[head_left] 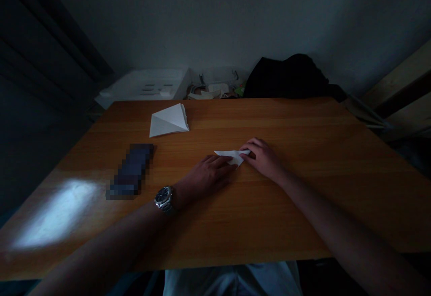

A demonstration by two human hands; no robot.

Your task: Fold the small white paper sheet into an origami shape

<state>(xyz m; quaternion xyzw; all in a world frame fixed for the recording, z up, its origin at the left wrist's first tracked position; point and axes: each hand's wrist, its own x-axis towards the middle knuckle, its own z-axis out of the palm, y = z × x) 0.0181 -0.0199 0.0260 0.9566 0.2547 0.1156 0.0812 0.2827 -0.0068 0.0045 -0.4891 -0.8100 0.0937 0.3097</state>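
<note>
A small folded piece of white paper (235,156) lies on the wooden table between my two hands. My left hand (210,173) rests flat on its left part, fingers stretched out over the paper. With thumb and fingers, my right hand (261,156) pinches the paper's right end. The paper's upper edge runs nearly straight, and a pointed part shows below it between the hands. A metal wristwatch (164,198) is on my left wrist.
Another folded white paper (169,121) lies at the table's back left. A pixelated dark rectangular object (131,170) is left of my hands. Beyond the wooden table (286,228) stand a white tray (144,82), cables and a black cloth-like heap (288,78).
</note>
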